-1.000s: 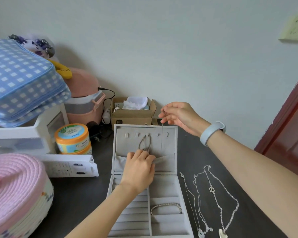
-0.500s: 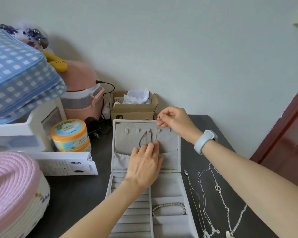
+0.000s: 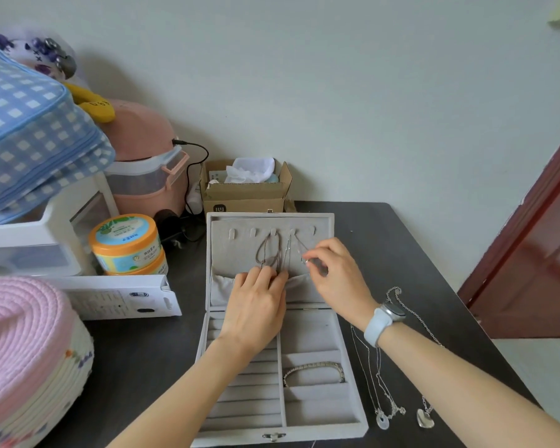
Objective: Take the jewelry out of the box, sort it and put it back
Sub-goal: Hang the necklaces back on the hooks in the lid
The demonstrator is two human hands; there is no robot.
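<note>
A person works over an open grey velvet jewelry box (image 3: 317, 334) near the middle of a dark desk (image 3: 401, 240), its lid leaning back toward the wall. Clutter crowds the desk's left side: a pink woven basket (image 3: 23, 344) at the front left corner, a flat white carton (image 3: 117, 297) just beside the box, an orange-lidded tub (image 3: 125, 242), a pink plastic container (image 3: 146, 176) and a small cardboard box (image 3: 244, 192) against the back edge.

The left hand (image 3: 256, 308) lies over the lid's fabric pocket, fingers pressed at the pocket's rim beneath a dark cord necklace (image 3: 267, 252) hung from one of the lid hooks; the hand hides part of the ring-roll rows below. The right hand (image 3: 340, 279), a pale blue watch at its wrist, pinches a thin silver chain (image 3: 291, 250) that hangs from a neighbouring hook, though the fine links blur and the exact grip is hard to make out.

A second ago that right hand was raised above the lid's top edge, holding the chain up; it has since come down in front of the lid lining.

A beaded metal bracelet (image 3: 314, 370) curves in a right-hand compartment of the tray. On the desk's right edge lie several silver necklaces (image 3: 382, 392), well apart from the hands, ending in a round pendant and a glossy heart.
</note>
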